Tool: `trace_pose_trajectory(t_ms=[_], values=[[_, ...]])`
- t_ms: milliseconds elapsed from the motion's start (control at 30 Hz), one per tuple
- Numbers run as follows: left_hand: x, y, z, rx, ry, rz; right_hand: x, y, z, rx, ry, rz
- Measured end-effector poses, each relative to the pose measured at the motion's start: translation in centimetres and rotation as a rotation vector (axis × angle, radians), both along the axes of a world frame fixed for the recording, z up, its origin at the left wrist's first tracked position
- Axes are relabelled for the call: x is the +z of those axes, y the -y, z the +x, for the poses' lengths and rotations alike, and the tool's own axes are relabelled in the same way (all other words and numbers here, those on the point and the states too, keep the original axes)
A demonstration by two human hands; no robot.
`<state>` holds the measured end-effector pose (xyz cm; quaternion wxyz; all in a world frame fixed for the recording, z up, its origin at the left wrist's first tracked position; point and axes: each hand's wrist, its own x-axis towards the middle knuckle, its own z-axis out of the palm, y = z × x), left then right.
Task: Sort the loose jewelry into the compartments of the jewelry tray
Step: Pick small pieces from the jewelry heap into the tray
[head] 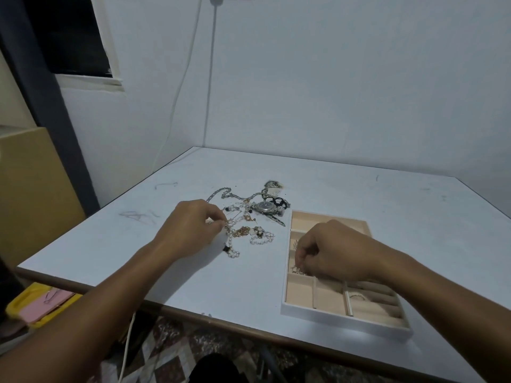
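The loose jewelry (pixel 249 217) lies in a tangled heap on the counter (pixel 359 189), just beside the far left corner of the tray (pixel 331 319). The left hand (pixel 193 225) reaches into the near side of the heap. Its grip is pressed together, thumb and forefinger pinching what looks like the upper end of a pearl strand (pixel 231 246) that trails toward the person. The right hand (pixel 334 250) is over the middle of the tray with its fingers curled down. Its grip pinches a small glinting piece (pixel 300 269) at a left-hand compartment, and the piece is too small to identify. A ring (pixel 356 296) already lies in a near compartment.

Everything here is probably light. The pearl strand is limp and would hang and swing once lifted. Its beads are round and likely slick, so the surer hold is on the string between two beads. It lies against the gold links (pixel 242 232), so a fast pull could drag them along; a slow lift from one end seems wiser.

The pearl loop (pixel 262 239) beside it should handle the same way. The silver chain (pixel 221 193) is also limp, but its larger links are easy to hook with a fingertip. The watch (pixel 266 207) looks like the heaviest and stiffest item and is best taken by its case. The tiny pieces in the heap need a fine fingertip pinch and could slip or snag.
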<state>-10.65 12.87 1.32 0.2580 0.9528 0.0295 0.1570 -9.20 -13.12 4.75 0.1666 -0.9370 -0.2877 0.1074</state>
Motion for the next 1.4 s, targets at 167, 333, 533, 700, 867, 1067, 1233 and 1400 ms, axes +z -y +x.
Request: trace_pose_trajectory(t_ms=[167, 333, 533, 700, 867, 1067, 1233, 1400], values=[[-0.1, -0.9, 1.2, 0.023, -0.017, 0.018, -0.6, -0.4, -0.1, -0.011, 0.052, -0.039], [0.1, -1.7, 2.6, 0.021, -0.014, 0.044, -0.7, -0.7, 0.0, 0.014, 0.081, -0.074], [0.3, -2.2, 3.7, 0.012, -0.039, 0.072, 0.8, -1.2, 1.2, 0.009, 0.026, -0.06], [0.0, -2.8, 5.3, 0.011, -0.091, 0.082, 1.7, -3.5, 3.7, 0.027, 0.086, 0.052], [-0.1, -3.7, 7.0, -0.002, -0.091, 0.119, 1.2, -7.7, 5.9, 0.044, 0.074, 0.111], [-0.2, -4.4, 8.8, -0.066, -0.119, 0.126, -0.4, -11.9, 7.5, 0.017, 0.049, 0.067], [-0.5, -4.2, 9.7, -0.105, -0.154, 0.112, -1.4, -13.6, 8.2, -0.012, 0.022, -0.017], [-0.8, -4.1, 10.2, -0.119, -0.165, 0.087, -1.4, -13.9, 8.2, 0.003, 0.024, -0.068]])
